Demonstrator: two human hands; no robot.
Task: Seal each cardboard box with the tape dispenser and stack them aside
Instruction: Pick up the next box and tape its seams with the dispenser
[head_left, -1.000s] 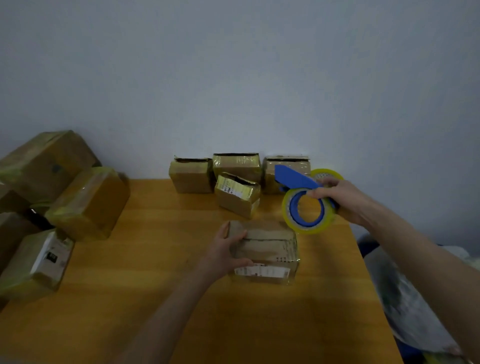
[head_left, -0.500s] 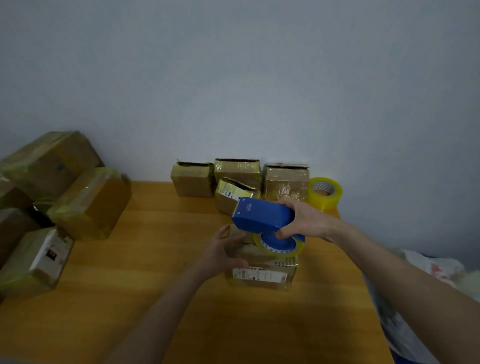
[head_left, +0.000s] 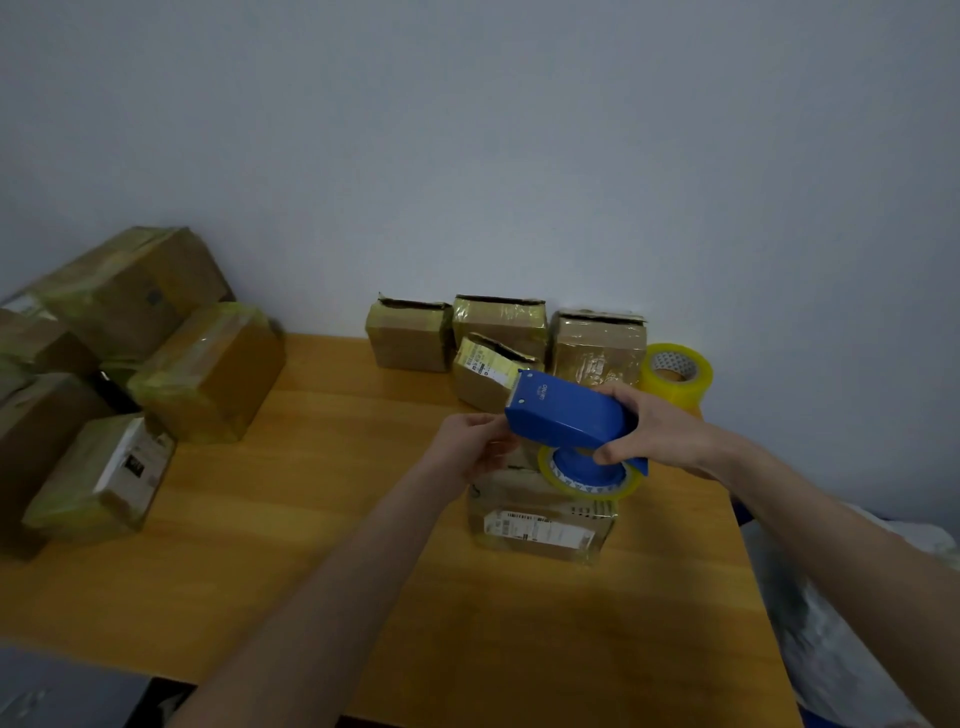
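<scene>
The right hand (head_left: 660, 434) closes fingers and thumb round the blue tape dispenser (head_left: 569, 415), held just above the cardboard box (head_left: 540, 525) at centre right of the frame. The left hand (head_left: 470, 447) curls at the dispenser's front end; whether it pinches tape cannot be told. Probable step: drawing out the tape end. This is best done by anchoring it over the box's edge, then pulling straight along the seam. Four more boxes (head_left: 410, 338) stand at upper centre, the nearest close behind the dispenser and liable to be knocked. A spare tape roll (head_left: 675, 376) sits beside them, and taped boxes (head_left: 208, 369) are stacked at the left edge.
</scene>
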